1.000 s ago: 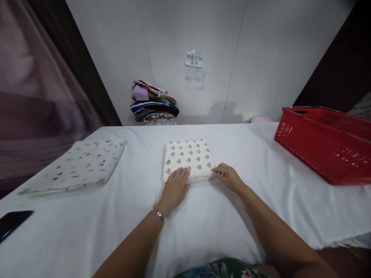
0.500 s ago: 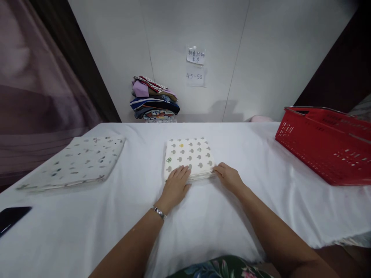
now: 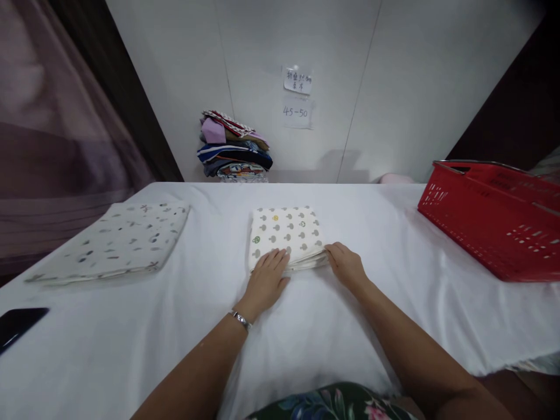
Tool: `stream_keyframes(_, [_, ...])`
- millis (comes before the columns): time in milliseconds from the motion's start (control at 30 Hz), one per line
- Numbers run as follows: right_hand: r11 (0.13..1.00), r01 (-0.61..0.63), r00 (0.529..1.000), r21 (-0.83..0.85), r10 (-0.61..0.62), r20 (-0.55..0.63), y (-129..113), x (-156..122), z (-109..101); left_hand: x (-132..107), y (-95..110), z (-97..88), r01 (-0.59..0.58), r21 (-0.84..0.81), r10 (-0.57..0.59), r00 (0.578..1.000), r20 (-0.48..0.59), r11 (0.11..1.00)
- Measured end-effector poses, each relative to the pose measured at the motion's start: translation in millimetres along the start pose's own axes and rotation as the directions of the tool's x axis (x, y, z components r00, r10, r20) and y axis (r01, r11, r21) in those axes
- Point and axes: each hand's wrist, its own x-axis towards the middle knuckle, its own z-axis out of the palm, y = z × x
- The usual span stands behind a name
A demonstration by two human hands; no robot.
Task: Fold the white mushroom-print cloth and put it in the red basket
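Note:
A folded white cloth with grey mushroom-like prints and a few coloured ones lies flat in front of me. My left hand rests flat on its near left edge, fingers stretched out, a silver band on the wrist. At the near right corner, my right hand pinches the edge of the cloth. That corner is slightly lifted, and several layers show along the near side.
On the left lies a larger folded cloth with leaf-like prints, and a black phone nearer me. A red basket stands at right. Behind the white-covered table are stacked fabrics and wall notes.
My right hand has raised the near right corner of the cloth slightly, so its layers spread a little. The left hand stays in place on the cloth. The view has shifted slightly.

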Motion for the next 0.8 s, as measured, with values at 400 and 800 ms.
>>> stream_keyframes(400, [0.998, -0.046, 0.997, 0.041, 0.043, 0.071, 2.3, -3.6, 4.3, -1.1, 0.2, 0.3, 0.002, 0.007, -0.002, 1.000, -0.011, 1.000])
stream_keyframes(800, [0.999, -0.032, 0.993, 0.043, 0.027, 0.117, 4.9, -4.6, 1.2, -1.0, -1.4, 2.0, -0.003, 0.002, 0.003, 1.000, 0.005, 1.000])
